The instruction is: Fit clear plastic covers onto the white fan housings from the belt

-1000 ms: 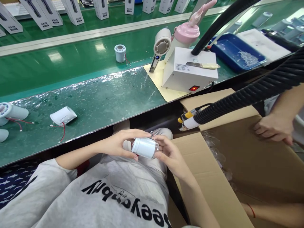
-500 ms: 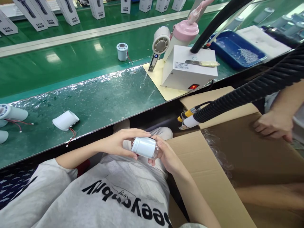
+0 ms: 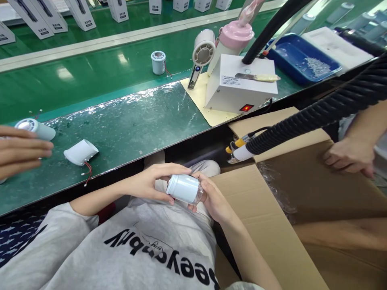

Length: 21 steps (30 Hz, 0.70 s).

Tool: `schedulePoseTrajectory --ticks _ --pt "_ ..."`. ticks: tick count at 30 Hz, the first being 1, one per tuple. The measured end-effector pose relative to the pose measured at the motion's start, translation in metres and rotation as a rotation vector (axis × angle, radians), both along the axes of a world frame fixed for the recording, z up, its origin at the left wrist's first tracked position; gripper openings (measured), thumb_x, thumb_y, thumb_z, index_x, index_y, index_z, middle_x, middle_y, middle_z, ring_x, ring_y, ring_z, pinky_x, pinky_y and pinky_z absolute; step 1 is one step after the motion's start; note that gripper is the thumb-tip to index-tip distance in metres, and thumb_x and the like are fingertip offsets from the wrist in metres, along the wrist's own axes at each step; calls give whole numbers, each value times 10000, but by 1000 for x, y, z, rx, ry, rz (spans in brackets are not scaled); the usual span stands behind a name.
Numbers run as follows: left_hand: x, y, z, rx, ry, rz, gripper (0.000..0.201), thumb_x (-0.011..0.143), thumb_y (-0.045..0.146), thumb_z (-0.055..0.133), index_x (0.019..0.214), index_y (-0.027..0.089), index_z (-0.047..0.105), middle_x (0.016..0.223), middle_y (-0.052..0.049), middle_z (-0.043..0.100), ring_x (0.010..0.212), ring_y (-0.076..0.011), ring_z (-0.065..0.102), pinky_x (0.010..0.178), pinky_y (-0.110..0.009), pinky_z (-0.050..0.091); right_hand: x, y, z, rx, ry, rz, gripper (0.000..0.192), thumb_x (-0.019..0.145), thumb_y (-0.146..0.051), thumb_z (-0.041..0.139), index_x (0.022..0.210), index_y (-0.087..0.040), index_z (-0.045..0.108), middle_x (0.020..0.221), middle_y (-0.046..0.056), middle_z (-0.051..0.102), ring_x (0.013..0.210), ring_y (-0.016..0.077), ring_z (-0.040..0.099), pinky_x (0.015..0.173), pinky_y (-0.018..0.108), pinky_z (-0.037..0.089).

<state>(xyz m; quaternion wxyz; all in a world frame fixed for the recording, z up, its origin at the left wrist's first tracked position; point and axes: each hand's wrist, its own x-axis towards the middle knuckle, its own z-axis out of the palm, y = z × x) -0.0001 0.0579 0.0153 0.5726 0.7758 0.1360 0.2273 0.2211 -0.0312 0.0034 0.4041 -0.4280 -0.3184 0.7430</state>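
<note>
White plastic, a small cylindrical housing [image 3: 184, 188], is held over the lap, below the edge of the green tabletop [image 3: 127, 125]. Compared with a second ago it has been turned slightly, its closed end now tipped further toward the left hand [image 3: 148, 182], and the right hand's fingers have been drawn in from the top to cup the clear end. From this it is judged that the part is being rotated for checking and has not yet been set down.

The left hand is arched over the housing, thumb beneath and fingertips on top, its grip closed on the white end. The right hand [image 3: 211, 197] is curled under the other end, its grip likewise closed on the part, wrist resting near the flap of the cardboard carton [image 3: 272, 225].

Another person's hand [image 3: 21, 151] has come into view at the left, beside a white fan shell [image 3: 81, 152] with red wires. A further person's hand [image 3: 347, 155] rests on the carton at the right.
</note>
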Motion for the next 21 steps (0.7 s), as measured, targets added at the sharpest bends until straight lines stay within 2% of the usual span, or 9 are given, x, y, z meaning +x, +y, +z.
schedulePoseTrajectory --ticks 7,10,16,21 --pt "0 -1 5 -38 50 30 792 773 326 865 1493 312 537 1445 -131 631 1318 -313 616 1042 -424 564 0 -2 -2 10 -15 1 594 823 -784 648 923 -212 521 647 -14 649 446 150 637 392 223 508" --pt "-1 -3 10 -39 50 47 770 787 322 853 1492 301 546 1441 -106 637 1312 -324 612 1046 -410 558 1 -4 1 81 -60 -38 556 835 -748 673 959 -222 544 710 -22 619 498 139 620 429 238 536" --pt "-4 -3 15 -68 89 67 747 788 309 846 1479 285 566 1436 -91 645 1306 -340 608 1066 -416 546 4 -6 20 311 -254 -69 506 854 -732 670 1000 -259 564 761 -3 585 642 184 614 536 295 575" --pt "-5 -3 10 -43 64 49 794 753 310 878 1479 315 554 1416 -115 648 1293 -311 630 1016 -400 586 5 -7 24 329 -249 -76 493 864 -721 671 985 -256 564 747 -9 578 623 177 606 527 288 564"
